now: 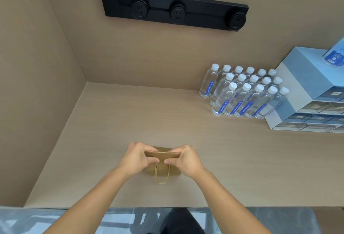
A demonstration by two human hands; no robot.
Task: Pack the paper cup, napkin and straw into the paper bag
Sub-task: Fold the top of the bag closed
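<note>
A small brown paper bag (pixel 162 168) stands on the beige counter near its front edge, its top folded flat and closed. A twisted paper handle (pixel 161 178) hangs down its near face. My left hand (pixel 136 157) pinches the left end of the folded top edge. My right hand (pixel 186 159) pinches the right end. The paper cup, napkin and straw are nowhere visible; the bag's inside is hidden.
Several water bottles (pixel 242 94) with white caps stand in rows at the back right. A pale blue drawer unit (pixel 305 99) sits beside them at the right edge. A black socket strip (pixel 173 8) is fixed on the back wall. A side wall bounds the counter (pixel 111 122) on the left.
</note>
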